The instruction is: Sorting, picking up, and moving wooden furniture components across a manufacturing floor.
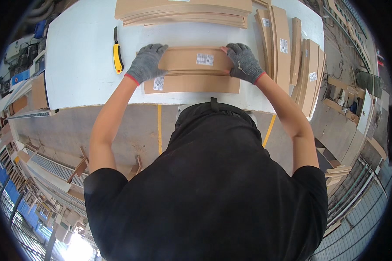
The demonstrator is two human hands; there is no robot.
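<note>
We look down on a white worktop (82, 82) where two hands in grey knit gloves with red cuffs hold a flat brown board (195, 60) by its short ends. The left hand (146, 63) wraps its fingers (154, 48) over the left end, clenched on the board; the right hand (245, 62) grips the right end the same way. The board lies near the front edge of the worktop, resting on a second, slightly wider board (191, 84) of the same brown, whose front strip shows below it. A small white rectangular label (204, 59) sits near the middle of the held board, and another white label (158, 83) marks the lower board's left end. Just left of the left hand lies a yellow utility knife (117, 55), pointing away from us, apart from the glove. A stack of long brown boards (183, 11) fills the far edge. To the right, narrow brown boards (292, 52) stand fanned along the worktop's side, several bearing small white labels (283, 45) near their upper ends.
</note>
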